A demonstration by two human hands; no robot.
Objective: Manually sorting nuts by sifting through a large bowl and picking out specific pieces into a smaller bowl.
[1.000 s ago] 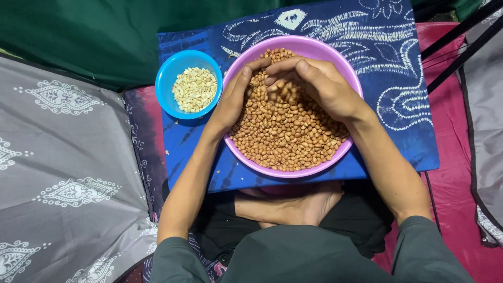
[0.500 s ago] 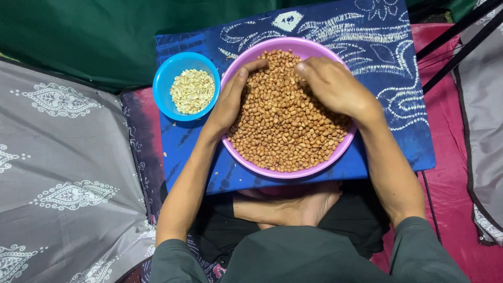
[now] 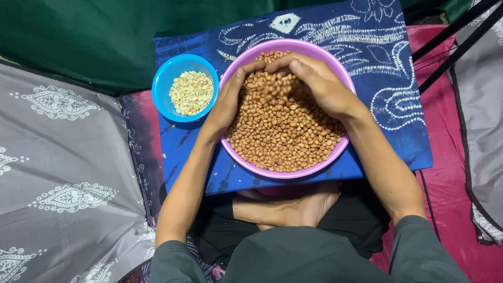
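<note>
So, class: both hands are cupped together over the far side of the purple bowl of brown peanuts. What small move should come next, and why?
Probably rub the palms gently together. The left hand and right hand meet above the peanuts in the purple bowl, with blurred nuts falling between them; the blue bowl alongside already holds pale, skinless pieces.

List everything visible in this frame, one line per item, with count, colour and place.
purple bowl: one, purple, centre, on the blue cloth
peanuts: many, reddish-brown, filling the purple bowl
blue bowl: one, blue, left of the purple bowl
pale pieces: a heap, cream, in the blue bowl
blue cloth: one, blue with white pattern, under both bowls
grey cloth: patterned, far left
pink cloth: right side
green fabric: top left
left hand: in the peanuts, cupped
right hand: in the peanuts, cupped
</note>
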